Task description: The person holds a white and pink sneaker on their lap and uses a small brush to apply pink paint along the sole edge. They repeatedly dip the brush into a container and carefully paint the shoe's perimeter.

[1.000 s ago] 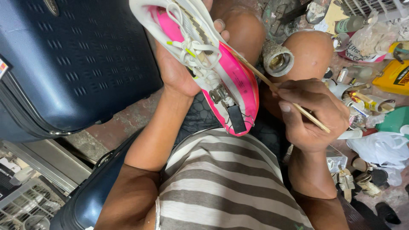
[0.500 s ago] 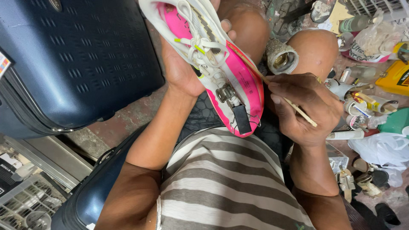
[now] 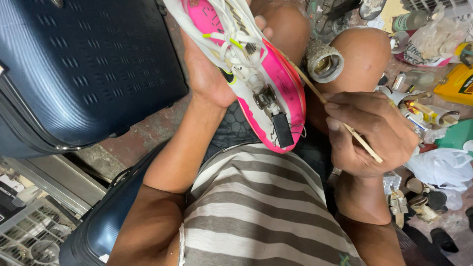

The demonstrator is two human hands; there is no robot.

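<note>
- Head view, upper centre of the frame: a pink and white lace-up sports shoe [image 3: 249, 74] is held tilted, its opening and white laces turned toward the camera, apparently so that its right edge is exposed to the other hand.
- The left hand [image 3: 209, 74] is wrapped behind the shoe from the left; its fingers are closed round the shoe's far side, and only fingertips show past the top edge.
- Right of centre, the right hand [image 3: 372, 133] is curled nearly shut on a thin pale wooden stick [image 3: 362, 143], pinched between thumb and fingers like a pen.
- The stick's far end is laid against the shoe's pink edge, seemingly where sole and upper meet; what the tip bears cannot be told.
- The shoe is kept over the lap, above a grey and white striped shirt [image 3: 256, 212], between the bare knees.
- Upper left, a dark blue ribbed hard-shell suitcase [image 3: 84, 64] stands just beside the left arm.
- Upper centre-right, a grimy open tin [image 3: 325, 61] rests against the knee, near the stick.
- Along the right edge, bottles, a yellow container [image 3: 456, 83] and white plastic bags [image 3: 438, 167] are scattered on the floor.
</note>
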